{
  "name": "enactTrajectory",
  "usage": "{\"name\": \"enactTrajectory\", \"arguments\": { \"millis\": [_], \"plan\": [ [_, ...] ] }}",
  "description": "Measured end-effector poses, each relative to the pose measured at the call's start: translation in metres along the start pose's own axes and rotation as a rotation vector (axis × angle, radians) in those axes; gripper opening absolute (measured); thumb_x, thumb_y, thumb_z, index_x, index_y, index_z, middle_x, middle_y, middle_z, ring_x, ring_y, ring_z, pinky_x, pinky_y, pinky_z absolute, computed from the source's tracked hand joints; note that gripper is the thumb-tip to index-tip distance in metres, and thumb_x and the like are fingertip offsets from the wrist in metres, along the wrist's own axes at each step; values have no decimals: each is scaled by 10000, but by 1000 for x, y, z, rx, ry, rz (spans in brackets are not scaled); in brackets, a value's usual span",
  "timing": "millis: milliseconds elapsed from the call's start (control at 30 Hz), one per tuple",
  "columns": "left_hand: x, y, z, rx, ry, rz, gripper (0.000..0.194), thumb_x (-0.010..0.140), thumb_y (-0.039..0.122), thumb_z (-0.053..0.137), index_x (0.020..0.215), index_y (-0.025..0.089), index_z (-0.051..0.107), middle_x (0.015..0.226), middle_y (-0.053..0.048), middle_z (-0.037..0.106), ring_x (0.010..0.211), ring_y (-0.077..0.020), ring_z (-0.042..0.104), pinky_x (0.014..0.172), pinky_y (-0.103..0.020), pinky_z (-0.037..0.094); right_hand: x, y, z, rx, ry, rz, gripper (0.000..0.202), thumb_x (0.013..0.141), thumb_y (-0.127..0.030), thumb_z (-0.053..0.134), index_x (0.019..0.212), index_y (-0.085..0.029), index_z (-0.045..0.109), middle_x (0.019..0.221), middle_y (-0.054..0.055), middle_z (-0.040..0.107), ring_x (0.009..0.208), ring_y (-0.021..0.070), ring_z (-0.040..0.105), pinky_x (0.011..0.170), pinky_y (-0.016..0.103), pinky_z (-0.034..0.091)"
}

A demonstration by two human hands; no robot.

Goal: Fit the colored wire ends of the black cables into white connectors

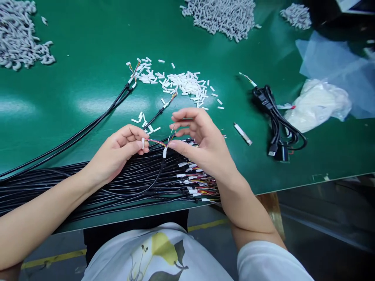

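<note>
My left hand [125, 148] pinches a small white connector [143, 143] between thumb and fingertips. Thin coloured wires [156, 141] run from it to the white-sleeved end of a black cable [162, 168]. At that end my right hand [199, 140] is curled, its thumb by the wire split and its fingers bent round several loose thin wires [171, 134]; the exact grip is partly hidden. Beneath both hands lies a thick bundle of black cables [117, 191], with white sleeves and coloured wire ends toward the right. Just beyond the hands is a pile of short white tubes [186, 82].
Two black cables [96, 121] with connectors stretch across the left. Piles of grey curved pieces [219, 17] sit at the back. On the right are a marker-like white stick [242, 134], a coiled black USB cable [272, 113] and a white plastic bag [319, 103]. The green table's front edge [293, 188] is near my body.
</note>
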State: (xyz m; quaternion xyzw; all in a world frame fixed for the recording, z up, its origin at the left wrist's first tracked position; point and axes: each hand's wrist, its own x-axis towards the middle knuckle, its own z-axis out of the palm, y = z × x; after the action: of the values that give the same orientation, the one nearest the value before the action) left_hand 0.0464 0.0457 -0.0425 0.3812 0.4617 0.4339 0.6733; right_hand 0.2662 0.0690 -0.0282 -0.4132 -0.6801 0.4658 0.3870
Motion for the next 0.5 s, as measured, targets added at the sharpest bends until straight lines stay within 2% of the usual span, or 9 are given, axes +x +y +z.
{"name": "enactTrajectory", "arguments": {
  "millis": [100, 167, 233, 333, 500],
  "plan": [
    [0, 2, 2, -33, 27, -14, 67, 808, 137, 745, 838, 191, 720, 753, 12, 678, 699, -87, 618, 669, -186, 491, 0, 3, 2, 2, 7, 5, 129, 898, -237, 669, 1017, -235, 621, 1119, 33, 590, 1016, 161, 643, 879, 334, 573],
    [0, 2, 2, -33, 37, -20, 67, 806, 136, 742, 835, 191, 718, 748, 14, 670, 698, -87, 613, 668, -186, 490, -1, 4, 4, 50, 0, 53, 61, 925, -219, 612, 986, -227, 618, 1097, 25, 591, 971, 147, 662, 871, 334, 567],
    [0, 3, 2, -29, 41, -23, 69, 798, 133, 741, 831, 188, 714, 733, 15, 660, 691, -88, 605, 661, -187, 486, -1, 4, 6, 117, -15, 133, 83, 933, -228, 598, 1015, -225, 608, 1082, 18, 613, 910, 133, 680, 828, 319, 566],
    [0, 3, 0, -38, 33, -26, 73, 790, 131, 737, 829, 186, 710, 731, 15, 653, 687, -89, 592, 652, -188, 479, -1, 5, 8, 216, -76, 225, 162, 906, -291, 672, 1035, -224, 600, 993, -6, 652, 821, 114, 666, 757, 284, 556],
    [1, 1, -2, -28, 6, 12, 65, 821, 217, 744, 819, 191, 685, 691, 19, 607, 653, -95, 543, 622, -205, 451, 1, 7, 13, 416, -136, 282, 224, 885, -391, 741, 895, -197, 629, 846, -29, 653, 755, 95, 656, 744, 252, 569]
  ]
}}
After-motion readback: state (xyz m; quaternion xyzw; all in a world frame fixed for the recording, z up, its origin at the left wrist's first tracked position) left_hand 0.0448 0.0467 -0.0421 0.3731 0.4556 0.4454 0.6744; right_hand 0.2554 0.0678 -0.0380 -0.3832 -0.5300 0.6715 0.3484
